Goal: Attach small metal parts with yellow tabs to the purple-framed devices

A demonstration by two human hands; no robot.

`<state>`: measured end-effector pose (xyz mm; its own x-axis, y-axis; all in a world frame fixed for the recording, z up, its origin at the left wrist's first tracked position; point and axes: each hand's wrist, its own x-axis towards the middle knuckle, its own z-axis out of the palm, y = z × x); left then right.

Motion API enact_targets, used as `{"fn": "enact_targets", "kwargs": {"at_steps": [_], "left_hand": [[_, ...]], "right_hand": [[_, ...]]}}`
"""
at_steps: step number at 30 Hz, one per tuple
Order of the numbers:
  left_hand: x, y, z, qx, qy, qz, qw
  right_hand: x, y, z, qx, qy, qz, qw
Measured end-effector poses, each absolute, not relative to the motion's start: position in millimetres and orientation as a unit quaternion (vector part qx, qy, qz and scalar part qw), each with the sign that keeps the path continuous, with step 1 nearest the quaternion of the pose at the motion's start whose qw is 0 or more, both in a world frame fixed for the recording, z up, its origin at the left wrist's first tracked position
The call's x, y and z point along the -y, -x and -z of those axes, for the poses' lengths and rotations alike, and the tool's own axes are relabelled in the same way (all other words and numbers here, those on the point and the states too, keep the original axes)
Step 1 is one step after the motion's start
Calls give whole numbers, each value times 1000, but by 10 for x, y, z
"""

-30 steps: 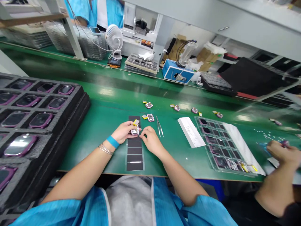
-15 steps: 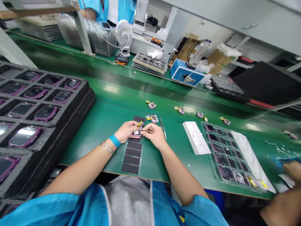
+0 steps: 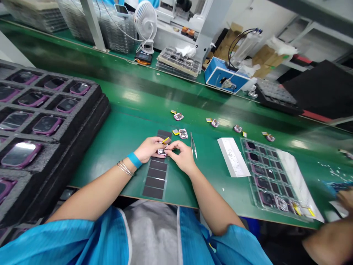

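Note:
Both my hands meet over a strip of dark rectangular pads (image 3: 154, 177) on the green bench. My left hand (image 3: 149, 148) is closed around a small watch module (image 3: 162, 151) with a yellow tab (image 3: 166, 140) sticking up from it. My right hand (image 3: 180, 156) pinches at the same module from the right, fingers closed. Metal tweezers (image 3: 194, 145) lie just right of my right hand. More small modules (image 3: 183, 133) with yellow tabs lie beyond my hands.
Black foam trays (image 3: 91, 110) of purple watch cases fill the left. A white card (image 3: 233, 156) and a clear compartment tray (image 3: 268, 176) lie to the right. A co-worker's hand (image 3: 346, 198) works at the far right. A fan (image 3: 145, 23) and a blue device (image 3: 224, 75) stand behind.
My right hand has closed in on the module held by my left hand. The view has shifted slightly downward. The co-worker's hand has moved further right.

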<state>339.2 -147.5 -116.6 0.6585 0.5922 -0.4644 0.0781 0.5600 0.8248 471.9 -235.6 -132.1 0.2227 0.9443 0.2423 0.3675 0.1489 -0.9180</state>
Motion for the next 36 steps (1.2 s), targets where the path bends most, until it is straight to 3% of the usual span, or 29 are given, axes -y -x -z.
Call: {"fn": "enact_targets", "kwargs": {"at_steps": [11,18,24,32,36], "left_hand": [[1498,-3387,1186,-375,-449,-177,792],[1511,-3381,1184,-344,-455,-154,807],[1496,-3349,1167,-279,-430,-135,848],[1500,-3376,1186,-324,-373,-167,853],[1459,-3357,1185,-299,-302,-168,889]], "right_hand": [[2399,-4712,1301,614,637,-119,451],[2308,-4786,1418,475,580,-349,561],[2348,-4713,1334,502,631,-184,562],[2413,-4660,1291,675,600,-1,428],[2426,-4672,1287,705,584,12,403]]}}
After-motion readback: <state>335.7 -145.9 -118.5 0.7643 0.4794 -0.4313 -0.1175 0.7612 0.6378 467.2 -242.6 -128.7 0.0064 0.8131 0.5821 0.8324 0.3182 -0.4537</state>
